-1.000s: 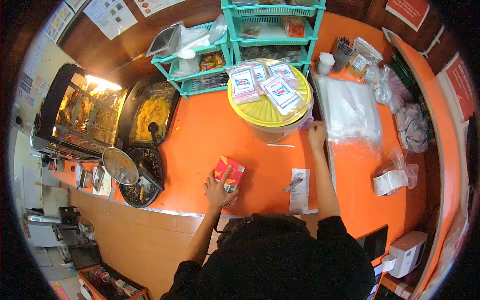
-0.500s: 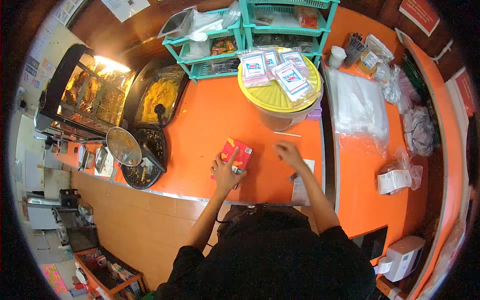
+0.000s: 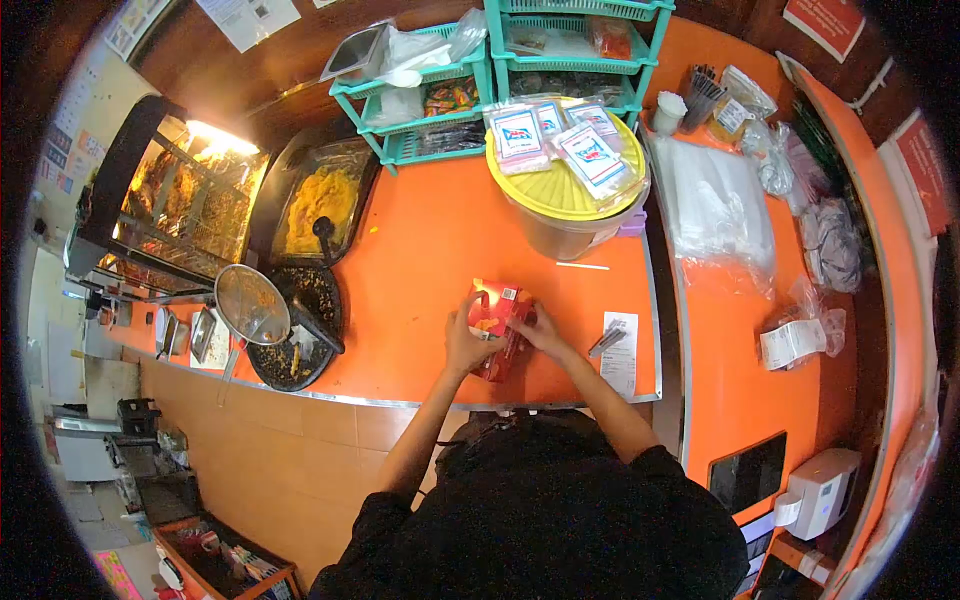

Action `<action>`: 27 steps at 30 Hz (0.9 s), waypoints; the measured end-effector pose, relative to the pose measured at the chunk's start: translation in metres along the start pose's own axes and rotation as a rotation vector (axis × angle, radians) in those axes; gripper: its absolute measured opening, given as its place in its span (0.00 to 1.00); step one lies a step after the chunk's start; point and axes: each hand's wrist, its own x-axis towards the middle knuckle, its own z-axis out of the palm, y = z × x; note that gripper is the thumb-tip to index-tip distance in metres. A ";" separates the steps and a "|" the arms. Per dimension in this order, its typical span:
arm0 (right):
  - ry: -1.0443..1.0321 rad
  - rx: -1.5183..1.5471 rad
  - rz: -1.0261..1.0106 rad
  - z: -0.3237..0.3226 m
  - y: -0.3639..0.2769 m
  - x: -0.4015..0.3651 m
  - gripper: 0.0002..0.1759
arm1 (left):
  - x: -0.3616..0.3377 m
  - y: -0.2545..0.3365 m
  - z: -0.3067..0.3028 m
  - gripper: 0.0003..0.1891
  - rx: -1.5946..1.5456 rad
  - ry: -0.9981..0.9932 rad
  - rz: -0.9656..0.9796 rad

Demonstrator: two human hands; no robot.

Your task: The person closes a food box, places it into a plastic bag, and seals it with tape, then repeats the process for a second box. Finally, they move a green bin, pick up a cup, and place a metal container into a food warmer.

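Note:
A red cardboard box (image 3: 492,300) with a small square code on its top stands near the front edge of the orange counter (image 3: 420,260). Its left side is gripped by my left hand (image 3: 466,343), fingers curled round it. Against the right side my right hand (image 3: 541,334) presses with bent fingers, so the box is held between both hands. To the right lies a printed receipt (image 3: 621,362), and a small dark metallic object (image 3: 607,338) that I cannot name rests on it. A thin white stick (image 3: 582,266) lies behind the box.
Left stand a lit glass warmer (image 3: 190,200), a tray of yellow food (image 3: 318,205), a black pan (image 3: 275,365) and a mesh strainer (image 3: 252,305). A yellow-lidded tub (image 3: 560,232) and teal racks (image 3: 435,148) stand behind. Plastic bags (image 3: 715,210) lie right.
My right hand has come left from beside the receipt and taken hold of the box. The receipt and dark object are now uncovered. Camera view has shifted slightly.

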 end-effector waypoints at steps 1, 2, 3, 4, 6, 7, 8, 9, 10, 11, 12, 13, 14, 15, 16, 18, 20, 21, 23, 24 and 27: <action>0.016 0.154 -0.042 -0.002 0.006 0.001 0.36 | 0.002 0.003 -0.004 0.47 -0.322 -0.114 -0.009; 0.032 0.153 -0.046 -0.007 -0.008 -0.004 0.36 | 0.005 0.006 -0.007 0.48 -0.644 -0.233 -0.021; -0.070 0.149 -0.040 -0.016 -0.022 -0.011 0.34 | 0.008 0.008 -0.011 0.48 -0.647 -0.251 -0.015; -0.167 0.143 -0.033 -0.027 -0.034 -0.017 0.32 | 0.013 0.009 -0.015 0.48 -0.437 -0.257 0.105; -0.221 -0.138 -0.075 -0.064 -0.029 -0.019 0.31 | 0.023 0.017 -0.021 0.48 -0.216 -0.293 0.293; -0.303 -0.420 -0.105 -0.087 -0.029 -0.019 0.29 | 0.028 0.028 -0.023 0.48 -0.222 -0.309 0.311; -0.240 -0.476 -0.110 -0.112 -0.037 -0.022 0.22 | 0.031 0.038 -0.026 0.48 0.043 -0.316 0.335; -0.109 -0.439 -0.113 -0.129 -0.066 -0.028 0.17 | 0.035 0.044 -0.029 0.47 0.310 -0.315 0.354; 0.018 -0.403 -0.117 -0.147 -0.103 -0.035 0.11 | 0.045 0.035 -0.022 0.48 0.372 -0.305 0.422; 0.186 -0.530 -0.208 -0.169 -0.132 -0.036 0.08 | 0.052 0.029 -0.016 0.48 0.370 -0.308 0.433; 0.351 -0.534 -0.258 -0.206 -0.130 -0.024 0.06 | 0.059 0.025 -0.009 0.47 0.399 -0.239 0.481; 0.507 -0.449 -0.237 -0.223 -0.165 -0.025 0.05 | 0.065 0.023 -0.005 0.46 0.428 -0.169 0.527; 0.645 -0.736 -0.301 -0.264 -0.175 -0.014 0.05 | 0.073 0.022 -0.005 0.46 0.424 -0.169 0.533; 0.785 -0.860 -0.450 -0.285 -0.198 -0.006 0.04 | 0.081 0.021 -0.007 0.42 0.359 -0.271 0.433; 0.776 -1.018 -0.605 -0.320 -0.206 0.008 0.04 | 0.089 0.021 -0.007 0.38 0.293 -0.370 0.330; 0.738 -1.240 -0.676 -0.383 -0.210 0.040 0.07 | 0.093 0.022 -0.003 0.32 0.302 -0.347 0.311; 0.537 -1.329 -0.420 -0.428 -0.209 0.060 0.10 | 0.095 0.014 0.001 0.27 0.314 -0.323 0.289; 0.331 -1.398 -0.157 -0.438 -0.209 0.068 0.14 | 0.097 0.003 0.006 0.22 0.139 -0.268 0.339; 0.277 -1.342 -0.124 -0.438 -0.218 0.071 0.18 | 0.094 0.011 0.008 0.17 -0.041 -0.202 0.375; 0.265 -1.297 -0.109 -0.437 -0.220 0.071 0.17 | 0.087 0.014 0.011 0.14 -0.074 -0.061 0.359; 0.245 -1.242 -0.125 -0.446 -0.212 0.077 0.13 | 0.070 0.019 0.013 0.06 -0.128 0.255 0.316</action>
